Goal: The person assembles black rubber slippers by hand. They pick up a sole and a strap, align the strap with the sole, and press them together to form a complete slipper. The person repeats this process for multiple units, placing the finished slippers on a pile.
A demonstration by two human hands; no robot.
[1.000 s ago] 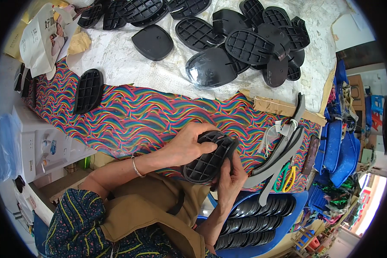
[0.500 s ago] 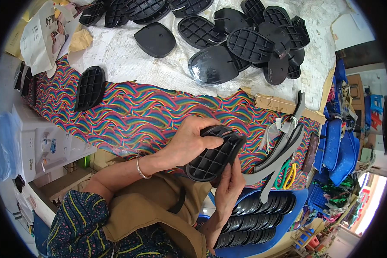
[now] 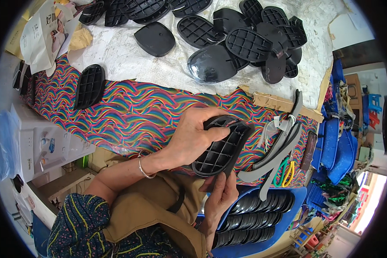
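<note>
Spreading below is rainbow cloth (image 3: 137,105), with blue tubs (image 3: 340,157) at three o'clock, while both hands pinch one black piece (image 3: 221,151), left hand (image 3: 190,134) at its ten o'clock, right hand (image 3: 222,191) at six.

L hand (image 3: 195,136) grips upper part of blk grid pc (image 3: 222,150), thumb over ribs; bangle (image 3: 143,168) on L wrist. R hand (image 3: 221,195) pinches its lower edge. Pc is tilted, grid up, over wavy-patt. cloth (image 3: 137,103). Lone pc (image 3: 90,87) far L, grid up. Beyond: white sheet (image 3: 116,58) w/ pile (image 3: 249,45) of blk pcs. Grey strips (image 3: 279,148) to R, nr grn/yel scissors (image 3: 292,169). Blue tub (image 3: 288,222) below R holds rows (image 3: 247,219) of blk pcs.
</note>
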